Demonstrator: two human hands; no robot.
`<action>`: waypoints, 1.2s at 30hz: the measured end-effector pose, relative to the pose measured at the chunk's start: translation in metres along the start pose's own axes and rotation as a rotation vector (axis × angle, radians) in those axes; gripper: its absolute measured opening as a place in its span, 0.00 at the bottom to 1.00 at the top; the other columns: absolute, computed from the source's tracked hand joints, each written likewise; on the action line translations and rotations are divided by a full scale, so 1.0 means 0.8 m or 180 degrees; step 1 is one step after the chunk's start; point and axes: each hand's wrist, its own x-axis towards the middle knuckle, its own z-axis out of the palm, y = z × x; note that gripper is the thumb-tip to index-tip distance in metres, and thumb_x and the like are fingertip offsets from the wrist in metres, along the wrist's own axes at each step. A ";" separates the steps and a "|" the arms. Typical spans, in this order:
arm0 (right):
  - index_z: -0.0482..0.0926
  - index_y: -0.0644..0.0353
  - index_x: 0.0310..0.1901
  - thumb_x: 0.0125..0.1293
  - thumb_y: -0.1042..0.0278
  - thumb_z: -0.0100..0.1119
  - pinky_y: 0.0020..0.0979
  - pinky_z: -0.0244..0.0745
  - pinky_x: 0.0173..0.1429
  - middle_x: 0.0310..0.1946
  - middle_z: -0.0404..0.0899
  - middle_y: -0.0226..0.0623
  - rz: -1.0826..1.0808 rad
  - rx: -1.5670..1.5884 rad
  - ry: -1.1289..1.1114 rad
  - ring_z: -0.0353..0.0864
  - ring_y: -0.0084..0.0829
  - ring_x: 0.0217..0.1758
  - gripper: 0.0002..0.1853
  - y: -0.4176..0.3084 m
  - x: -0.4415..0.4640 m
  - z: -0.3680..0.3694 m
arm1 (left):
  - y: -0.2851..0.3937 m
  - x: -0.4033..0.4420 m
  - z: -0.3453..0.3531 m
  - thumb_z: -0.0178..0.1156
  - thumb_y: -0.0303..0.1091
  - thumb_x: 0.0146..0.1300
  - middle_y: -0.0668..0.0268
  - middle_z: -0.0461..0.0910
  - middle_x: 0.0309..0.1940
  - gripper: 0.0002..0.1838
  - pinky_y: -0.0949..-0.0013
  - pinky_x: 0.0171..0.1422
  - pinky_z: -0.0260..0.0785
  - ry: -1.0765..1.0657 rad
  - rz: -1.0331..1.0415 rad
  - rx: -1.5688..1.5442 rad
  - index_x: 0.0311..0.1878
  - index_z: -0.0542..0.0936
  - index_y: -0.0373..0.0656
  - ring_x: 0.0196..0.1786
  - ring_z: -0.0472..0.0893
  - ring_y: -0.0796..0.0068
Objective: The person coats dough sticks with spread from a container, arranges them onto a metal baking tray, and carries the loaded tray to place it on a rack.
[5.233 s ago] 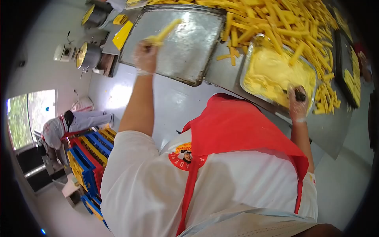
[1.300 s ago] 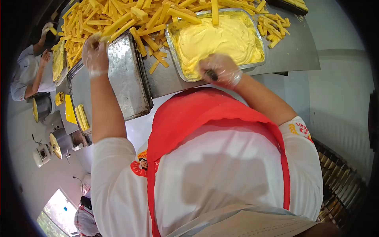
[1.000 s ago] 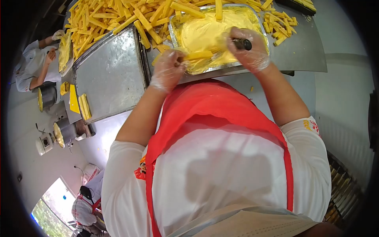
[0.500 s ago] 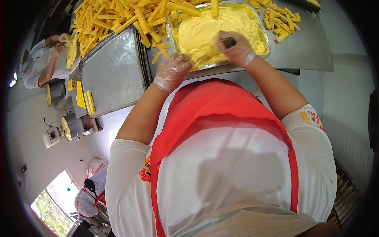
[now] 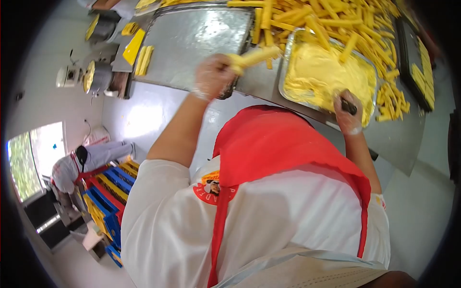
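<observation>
My left hand [image 5: 212,79], in a clear plastic glove, is closed around yellow cream-smeared sticks [image 5: 259,56], slightly blurred, over the right edge of the dark metal baking sheet [image 5: 192,41]. My gloved right hand [image 5: 346,120] grips a tool by its black handle [image 5: 349,106] at the near edge of a silver rectangular pan [image 5: 283,72]. The tool's other end cannot be made out. Pale yellow cream [image 5: 324,72] fills the pan, spread unevenly. Two yellow sticks [image 5: 349,47] rest with their ends in the cream at the far side.
A large heap of yellow sticks [image 5: 336,19] lies behind the pan, with a smaller pile [image 5: 391,102] at its right. Another tray [image 5: 418,72] of yellow pieces stands far right. Pots [image 5: 97,77], stacked coloured crates [image 5: 108,192] and a bending person [image 5: 72,168] are at left.
My left hand has moved from the pan's edge leftward to the baking sheet, now with cream-smeared sticks showing in it. My right hand stays at the pan with the tool. The view has turned left.
</observation>
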 end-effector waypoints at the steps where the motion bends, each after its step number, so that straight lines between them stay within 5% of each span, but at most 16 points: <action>1: 0.67 0.60 0.27 0.63 0.73 0.62 0.40 0.65 0.31 0.20 0.66 0.45 -0.0072 0.0025 -0.0047 0.69 0.48 0.25 0.12 -0.002 0.001 0.001 | -0.039 -0.001 -0.032 0.75 0.39 0.52 0.61 0.84 0.31 0.14 0.66 0.40 0.76 0.0285 -0.0376 -0.0100 0.37 0.84 0.43 0.33 0.83 0.68; 2: 0.66 0.60 0.27 0.63 0.74 0.62 0.37 0.64 0.31 0.20 0.64 0.43 0.0073 0.0057 -0.0094 0.67 0.43 0.24 0.13 -0.002 0.000 0.004 | -0.085 -0.005 -0.059 0.74 0.38 0.54 0.61 0.85 0.31 0.12 0.64 0.41 0.76 0.0746 -0.0740 -0.0612 0.38 0.84 0.44 0.34 0.84 0.66; 4: 0.65 0.60 0.27 0.63 0.75 0.62 0.35 0.64 0.31 0.20 0.63 0.40 0.0193 0.0105 -0.0168 0.66 0.39 0.23 0.14 -0.002 0.004 0.013 | -0.173 -0.012 -0.128 0.73 0.37 0.55 0.59 0.85 0.33 0.12 0.62 0.42 0.77 0.1192 -0.0881 0.1136 0.38 0.84 0.43 0.36 0.85 0.62; 6: 0.64 0.60 0.27 0.65 0.75 0.61 0.31 0.61 0.31 0.21 0.59 0.33 0.0505 0.0611 -0.0132 0.61 0.27 0.25 0.14 0.000 0.007 0.021 | -0.255 -0.023 -0.161 0.69 0.37 0.56 0.56 0.85 0.36 0.11 0.57 0.46 0.77 0.1486 -0.1154 0.1169 0.38 0.85 0.42 0.38 0.84 0.56; 9: 0.63 0.59 0.27 0.66 0.73 0.61 0.28 0.60 0.32 0.22 0.57 0.30 0.0535 0.0566 -0.0235 0.57 0.23 0.27 0.15 -0.007 0.015 0.028 | -0.297 -0.026 -0.185 0.65 0.37 0.57 0.54 0.85 0.35 0.10 0.52 0.54 0.74 0.0779 -0.1691 0.2280 0.37 0.85 0.42 0.43 0.83 0.51; 11: 0.63 0.59 0.27 0.67 0.72 0.61 0.29 0.61 0.32 0.22 0.57 0.31 0.0569 0.0513 -0.0260 0.57 0.25 0.27 0.16 -0.010 0.018 0.024 | -0.314 -0.039 -0.193 0.64 0.37 0.58 0.54 0.84 0.37 0.10 0.50 0.57 0.72 0.0812 -0.1385 0.2451 0.39 0.85 0.42 0.45 0.82 0.50; 14: 0.65 0.59 0.27 0.64 0.72 0.63 0.33 0.64 0.31 0.20 0.62 0.37 0.0722 0.0334 -0.0160 0.63 0.32 0.23 0.14 -0.021 0.019 0.025 | -0.287 -0.041 -0.178 0.63 0.36 0.58 0.56 0.83 0.44 0.13 0.48 0.59 0.70 0.1548 -0.0621 0.2989 0.46 0.84 0.46 0.45 0.79 0.48; 17: 0.72 0.57 0.29 0.56 0.75 0.65 0.45 0.70 0.30 0.23 0.75 0.48 0.0077 -0.0508 -0.0171 0.76 0.52 0.28 0.09 -0.046 0.029 0.022 | -0.223 0.031 -0.138 0.65 0.38 0.59 0.57 0.82 0.45 0.19 0.50 0.60 0.69 0.1414 -0.0595 0.1881 0.54 0.81 0.47 0.48 0.79 0.50; 18: 0.73 0.56 0.29 0.56 0.75 0.65 0.45 0.71 0.31 0.25 0.76 0.46 -0.0244 -0.0649 -0.0154 0.76 0.50 0.28 0.08 -0.061 0.035 0.022 | -0.194 0.063 -0.119 0.66 0.38 0.58 0.57 0.82 0.43 0.21 0.51 0.61 0.69 0.1231 -0.0452 0.1286 0.56 0.80 0.46 0.50 0.78 0.51; 19: 0.73 0.55 0.29 0.55 0.75 0.65 0.46 0.71 0.31 0.27 0.77 0.45 -0.1180 -0.0043 0.0638 0.77 0.50 0.28 0.08 -0.065 0.040 0.040 | -0.168 0.101 -0.097 0.67 0.39 0.58 0.57 0.82 0.45 0.22 0.52 0.62 0.69 0.0842 -0.0258 0.1125 0.57 0.80 0.47 0.52 0.79 0.52; 22: 0.74 0.54 0.30 0.55 0.73 0.65 0.46 0.72 0.31 0.26 0.78 0.44 -0.0817 -0.0115 0.0014 0.78 0.49 0.28 0.07 -0.105 0.053 0.037 | -0.125 0.205 -0.005 0.66 0.40 0.59 0.58 0.82 0.53 0.22 0.56 0.65 0.70 0.0304 0.0708 0.0969 0.58 0.80 0.50 0.56 0.80 0.54; 24: 0.76 0.54 0.31 0.55 0.71 0.66 0.46 0.73 0.33 0.24 0.78 0.43 -0.0438 -0.0380 -0.0603 0.79 0.48 0.29 0.07 -0.094 0.050 0.044 | -0.110 0.257 0.047 0.65 0.41 0.61 0.58 0.81 0.58 0.21 0.57 0.68 0.68 -0.0089 0.0581 0.1518 0.58 0.80 0.52 0.62 0.78 0.55; 28: 0.75 0.54 0.31 0.55 0.71 0.65 0.46 0.74 0.35 0.23 0.77 0.42 0.0520 -0.0810 -0.0180 0.79 0.47 0.31 0.06 -0.058 0.040 0.013 | -0.138 0.322 0.085 0.65 0.44 0.60 0.61 0.82 0.57 0.21 0.59 0.66 0.69 -0.0795 -0.0044 0.1860 0.57 0.81 0.54 0.62 0.78 0.58; 33: 0.74 0.56 0.27 0.57 0.74 0.63 0.42 0.71 0.36 0.23 0.74 0.40 -0.0389 -0.0043 -0.0359 0.76 0.46 0.30 0.06 -0.103 0.030 0.014 | -0.162 0.341 0.045 0.64 0.39 0.60 0.59 0.85 0.49 0.15 0.57 0.58 0.74 -0.0414 0.0830 0.1030 0.50 0.83 0.48 0.53 0.83 0.55; 34: 0.74 0.56 0.27 0.57 0.74 0.63 0.42 0.71 0.36 0.23 0.74 0.40 -0.0327 -0.0051 -0.0345 0.76 0.46 0.30 0.06 -0.085 0.025 0.016 | -0.144 0.329 0.029 0.63 0.36 0.61 0.56 0.85 0.47 0.11 0.58 0.57 0.74 0.0096 0.1254 0.0775 0.46 0.84 0.47 0.51 0.83 0.54; 36: 0.76 0.52 0.31 0.53 0.70 0.64 0.45 0.74 0.37 0.25 0.78 0.39 -0.0424 -0.0081 -0.0669 0.80 0.45 0.32 0.06 -0.033 0.019 0.022 | -0.070 0.287 -0.006 0.62 0.35 0.63 0.55 0.85 0.47 0.10 0.58 0.57 0.74 0.0300 0.1027 0.0792 0.45 0.84 0.45 0.48 0.83 0.50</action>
